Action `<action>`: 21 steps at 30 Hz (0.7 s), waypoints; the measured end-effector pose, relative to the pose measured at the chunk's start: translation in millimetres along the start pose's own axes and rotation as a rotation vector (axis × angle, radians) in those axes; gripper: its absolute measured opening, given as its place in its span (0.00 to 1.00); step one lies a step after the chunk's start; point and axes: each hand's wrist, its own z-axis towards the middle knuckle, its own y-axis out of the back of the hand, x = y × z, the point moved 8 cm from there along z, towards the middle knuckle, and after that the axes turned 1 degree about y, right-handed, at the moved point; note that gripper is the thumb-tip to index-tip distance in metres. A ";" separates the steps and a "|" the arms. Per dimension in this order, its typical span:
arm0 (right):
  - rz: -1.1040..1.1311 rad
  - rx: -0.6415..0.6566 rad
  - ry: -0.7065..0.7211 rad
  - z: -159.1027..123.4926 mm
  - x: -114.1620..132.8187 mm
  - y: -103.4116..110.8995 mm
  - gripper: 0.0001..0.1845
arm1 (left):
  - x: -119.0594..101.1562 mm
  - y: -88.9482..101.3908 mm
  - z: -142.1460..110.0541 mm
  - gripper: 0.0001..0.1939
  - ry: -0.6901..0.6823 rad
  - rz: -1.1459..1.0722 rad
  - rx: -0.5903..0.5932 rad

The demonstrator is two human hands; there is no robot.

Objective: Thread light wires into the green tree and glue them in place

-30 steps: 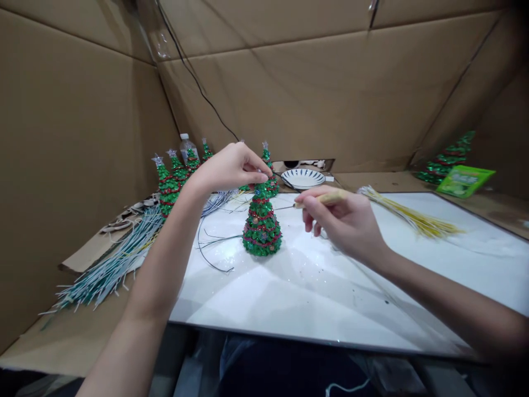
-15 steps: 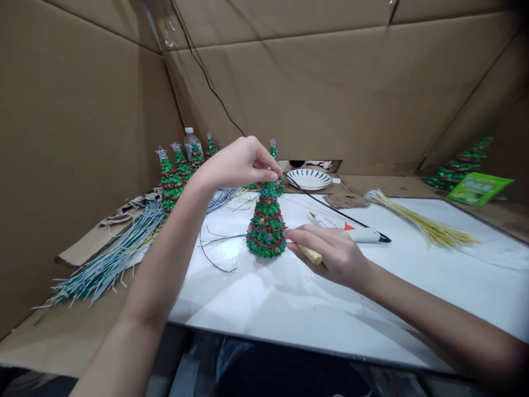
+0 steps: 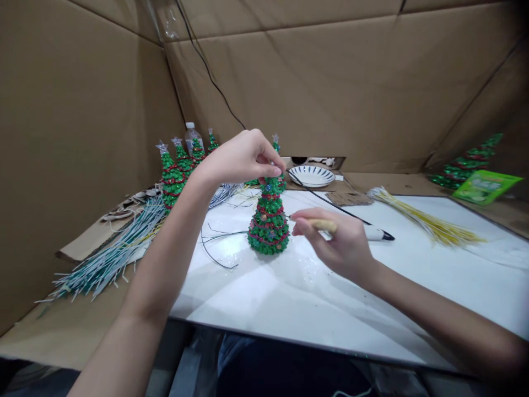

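Observation:
A small green beaded Christmas tree (image 3: 268, 229) with red garlands and tiny ornaments stands upright on the white board. My left hand (image 3: 254, 157) reaches over from the left and pinches its top, which the fingers hide. Between the fingers of my right hand (image 3: 336, 237) is a thin tool with a pale wooden handle (image 3: 321, 224). Its narrow tip points at the tree's right side; I cannot tell whether it touches. Dark loose wires (image 3: 219, 259) lie left of the tree's base.
Several finished trees (image 3: 171, 179) and a plastic bottle (image 3: 192, 135) stand back left, beside bundled wires (image 3: 111, 248). Behind are a striped plate (image 3: 312, 176) and a white corded tool (image 3: 378, 234). At right lie yellow wires (image 3: 430, 223) and a green packet (image 3: 485, 186). Cardboard walls (image 3: 309, 94) enclose the table.
My right hand has drawn slightly right and up from the tree, and the tool handle has tilted flatter. My left hand keeps its pinch on the treetop. The view has shifted a little.

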 end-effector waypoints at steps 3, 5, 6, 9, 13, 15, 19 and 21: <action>0.364 -0.089 -0.380 -2.1 -31.0 2.8 0.13 | 0.6 -0.4 0.2 0.11 0.006 -0.004 0.004; 0.523 -0.139 -0.556 -7.7 -43.8 0.3 0.15 | 1.1 -0.8 0.0 0.12 0.019 -0.009 0.011; 0.571 -0.157 -0.615 -10.8 -47.6 -1.2 0.16 | 1.6 -1.0 -0.3 0.12 0.030 -0.015 0.015; 0.646 -0.216 -0.711 -21.2 -52.6 -3.7 0.17 | 3.3 -1.5 -1.5 0.13 0.068 -0.043 0.026; 0.610 -0.254 -0.647 -28.4 -45.0 -1.8 0.15 | 3.2 -1.5 -2.3 0.13 0.084 -0.053 0.035; 0.573 -0.261 -0.589 -28.7 -39.8 0.3 0.13 | 2.7 -0.8 -2.0 0.13 0.083 -0.042 0.032; 0.537 -0.287 -0.569 -30.2 -40.5 2.8 0.11 | 1.4 -0.5 -1.0 0.13 0.074 -0.029 0.035; 0.529 -0.270 -0.565 -30.4 -42.2 1.2 0.12 | 0.4 -0.6 -0.7 0.13 0.066 -0.020 0.040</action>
